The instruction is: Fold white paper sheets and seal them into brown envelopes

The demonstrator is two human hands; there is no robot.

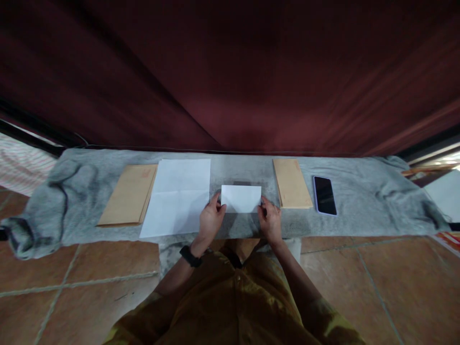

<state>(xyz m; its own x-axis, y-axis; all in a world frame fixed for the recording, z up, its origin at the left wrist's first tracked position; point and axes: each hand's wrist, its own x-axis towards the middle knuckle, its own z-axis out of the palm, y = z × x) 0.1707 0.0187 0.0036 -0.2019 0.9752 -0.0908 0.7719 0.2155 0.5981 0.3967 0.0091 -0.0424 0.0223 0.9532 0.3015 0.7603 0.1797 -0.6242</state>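
Between my hands is a small white rectangle of paper [241, 199], probably folded, at the middle of the cloth-covered table. My left hand [211, 216] pinches its left edge between thumb and fingers. At its right edge, my right hand [269, 218] grips it the same way. Just left of my left hand lie larger white paper sheets [176, 196] with a faint crease across them. A brown envelope [293, 183] rests to the right of my right hand.
A stack of brown envelopes [127, 196] lies at the left, beside the white sheets. On the right is a phone [325, 195] with a dark screen. Grey cloth [373, 191] covers the narrow table, and a dark red curtain [230, 81] hangs behind it.
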